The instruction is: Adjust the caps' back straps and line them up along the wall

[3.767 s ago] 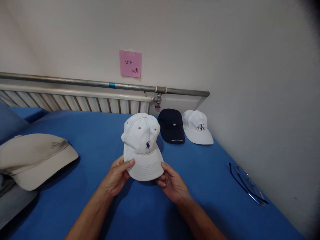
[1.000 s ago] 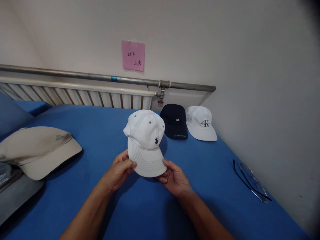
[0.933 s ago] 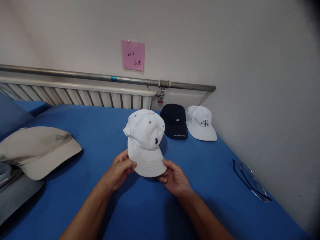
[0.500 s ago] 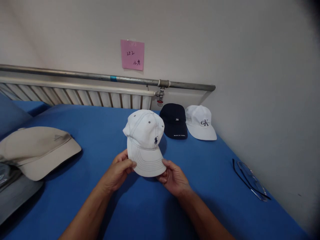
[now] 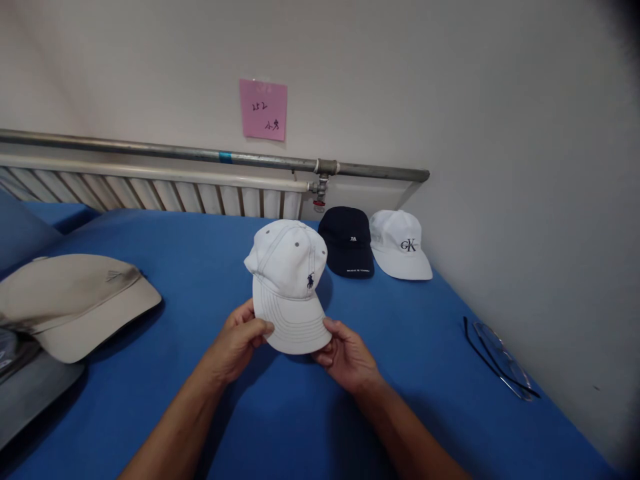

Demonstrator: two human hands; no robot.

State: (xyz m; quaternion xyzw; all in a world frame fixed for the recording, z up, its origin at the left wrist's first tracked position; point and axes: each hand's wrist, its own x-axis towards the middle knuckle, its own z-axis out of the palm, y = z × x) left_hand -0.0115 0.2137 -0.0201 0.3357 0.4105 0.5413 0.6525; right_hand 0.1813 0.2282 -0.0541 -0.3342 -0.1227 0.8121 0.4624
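Observation:
A white cap [image 5: 287,263] with a small dark rider logo and stitched brim is held at the middle of the view, brim toward me. My left hand [image 5: 240,341] pinches the left side of the brim, thumb on top. On the brim's right side, my right hand [image 5: 347,355] grips with its thumb above and fingers beneath. Behind and to the right, a black cap [image 5: 345,237] lies on the blue surface [image 5: 400,333], touching or close beside a white cap with black letters [image 5: 397,240].
At the left lie a beige cap [image 5: 75,293] and a grey cap [image 5: 35,387], partly out of view. Eyeglasses [image 5: 500,360] rest near the right edge by the wall. A radiator [image 5: 175,193], a metal pipe [image 5: 275,161] with a valve, and a pink note [image 5: 263,110] are behind.
The whole view has shifted very slightly. Both hands keep the same grip on the white cap.

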